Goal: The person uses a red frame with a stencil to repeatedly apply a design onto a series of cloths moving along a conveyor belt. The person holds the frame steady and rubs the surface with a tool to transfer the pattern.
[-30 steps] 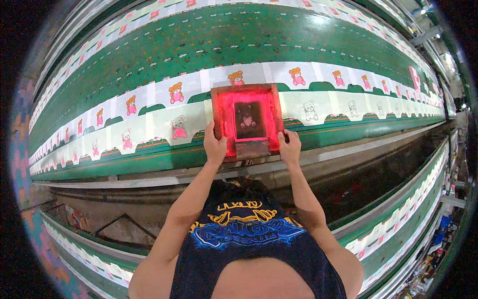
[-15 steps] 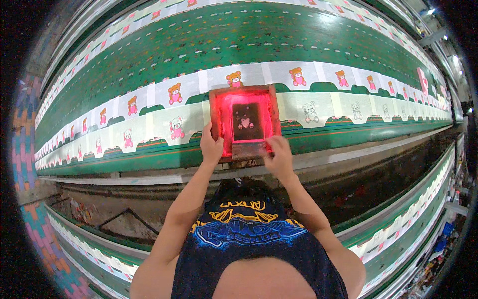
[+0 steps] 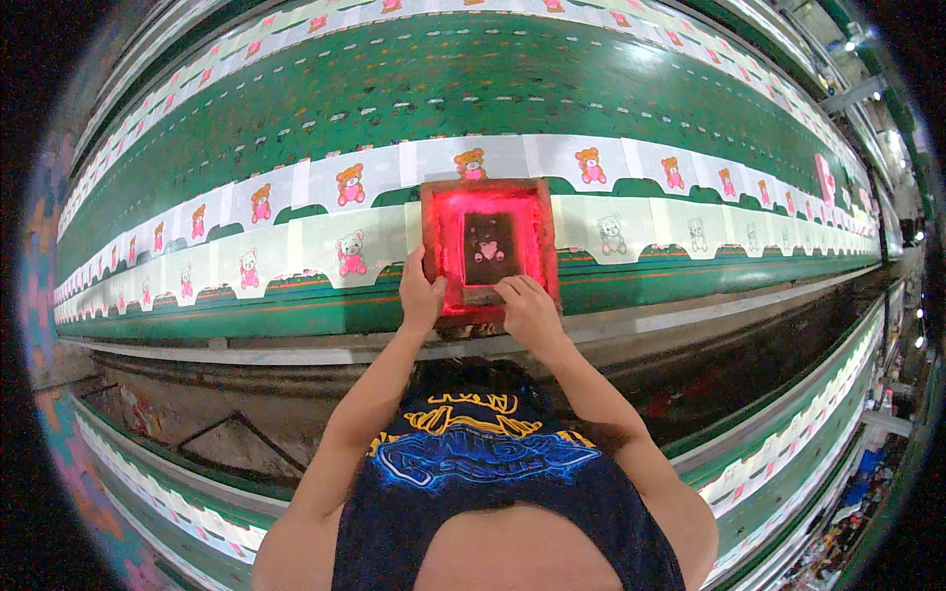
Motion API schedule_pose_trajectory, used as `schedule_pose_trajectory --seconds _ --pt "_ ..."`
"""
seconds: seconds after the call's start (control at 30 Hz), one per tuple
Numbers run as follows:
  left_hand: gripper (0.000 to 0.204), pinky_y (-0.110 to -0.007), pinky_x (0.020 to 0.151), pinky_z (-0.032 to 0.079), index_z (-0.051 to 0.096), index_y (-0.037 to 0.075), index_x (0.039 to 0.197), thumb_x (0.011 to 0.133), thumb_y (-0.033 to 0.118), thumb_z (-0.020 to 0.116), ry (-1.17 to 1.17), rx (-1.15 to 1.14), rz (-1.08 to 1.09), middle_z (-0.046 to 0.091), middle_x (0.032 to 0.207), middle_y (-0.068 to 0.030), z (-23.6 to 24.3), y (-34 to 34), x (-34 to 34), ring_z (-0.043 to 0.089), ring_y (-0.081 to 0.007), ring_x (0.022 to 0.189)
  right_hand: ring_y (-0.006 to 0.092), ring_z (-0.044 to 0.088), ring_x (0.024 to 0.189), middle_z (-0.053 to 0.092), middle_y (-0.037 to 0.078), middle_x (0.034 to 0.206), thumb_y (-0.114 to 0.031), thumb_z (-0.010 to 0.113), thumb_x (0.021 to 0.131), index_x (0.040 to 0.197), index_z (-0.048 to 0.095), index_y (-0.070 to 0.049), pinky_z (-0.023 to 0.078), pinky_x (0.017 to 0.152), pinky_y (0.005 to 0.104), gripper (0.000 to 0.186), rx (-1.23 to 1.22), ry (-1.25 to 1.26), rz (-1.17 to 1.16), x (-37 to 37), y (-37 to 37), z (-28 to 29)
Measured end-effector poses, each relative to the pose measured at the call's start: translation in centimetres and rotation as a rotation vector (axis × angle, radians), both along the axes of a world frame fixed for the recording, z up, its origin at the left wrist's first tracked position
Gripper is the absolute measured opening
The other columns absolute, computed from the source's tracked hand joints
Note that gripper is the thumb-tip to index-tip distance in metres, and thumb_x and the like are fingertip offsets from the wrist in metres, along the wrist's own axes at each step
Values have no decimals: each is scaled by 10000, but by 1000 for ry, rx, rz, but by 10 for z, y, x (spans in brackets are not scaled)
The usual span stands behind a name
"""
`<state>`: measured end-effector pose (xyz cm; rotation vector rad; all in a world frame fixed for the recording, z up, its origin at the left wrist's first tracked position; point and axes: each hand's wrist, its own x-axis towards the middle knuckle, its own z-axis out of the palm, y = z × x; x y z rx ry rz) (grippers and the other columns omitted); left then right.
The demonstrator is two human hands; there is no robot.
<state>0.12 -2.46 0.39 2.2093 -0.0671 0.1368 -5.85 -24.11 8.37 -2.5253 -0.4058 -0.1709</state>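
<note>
A wooden screen-printing frame [image 3: 548, 231] lies over the near row of white cut fabric pieces on the green table. Bright pink ink rings the inside of its mesh, and a dark window in the middle shows a small pale bear figure. My left hand [image 3: 421, 294] grips the frame's left side near the lower corner. Inside the lower part of the frame, my right hand [image 3: 530, 310] has its fingers closed on the top edge of a squeegee [image 3: 478, 295]. Fabric under the frame is hidden.
Near-row pieces left of the frame carry bears with pink parts [image 3: 351, 253]; those to the right carry outline bears [image 3: 612, 234]. Behind runs a row of brown-and-pink bear prints [image 3: 590, 165]. A pale rail [image 3: 296, 352] borders the long green table [image 3: 414, 74]. Another table lies behind me.
My right hand has moved left from beside the frame's right edge onto the squeegee and closed on it. My left hand keeps its hold on the frame.
</note>
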Motion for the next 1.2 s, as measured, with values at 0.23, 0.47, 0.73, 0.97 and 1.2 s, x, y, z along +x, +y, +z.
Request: schedule_pose_trajectory --seconds 0.23,0.47,0.73,0.97,1.2 --pt "658 -453 1071 429 459 -49 1370 746 24 654 -27 -43 -4 545 1315 -246 -2 -2 0 529 -427 1235 347 618 1040 650 140 1091 32 606 713 1041 639 -24 511 946 445 334 -61 -179 24 5 0 -23" --pt "662 -454 1074 425 454 -52 1370 741 10 651 3 -43 -7 535 1326 -249 7 -3 -1 516 -426 1250 365 617 1031 664 145 1054 46 609 733 1040 648 -25 497 961 454 317 -57 -216 -10 107 -12 -33" --pt "671 -445 1095 410 467 -39 1362 727 11 677 -19 -86 5 556 1296 -247 -1 -2 1 528 -424 1239 336 601 1049 658 140 1034 -26 640 766 997 646 -33 486 958 442 231 -44 -79 -12 150 -17 -15" --pt "689 -472 1103 390 434 -43 1389 744 8 670 7 -72 0 514 1339 -260 -1 -1 -2 490 -442 1267 382 602 1061 647 172 1085 67 576 746 1053 629 -9 501 939 473 321 -56 -33 1 49 -5 -18" --pt "693 -471 1111 381 424 -56 1389 745 3 673 8 -102 -19 510 1348 -256 -2 -1 -1 486 -431 1275 384 590 1123 638 182 1157 12 664 763 1157 627 0 494 974 461 396 3 15 27 -19 -2 -10"
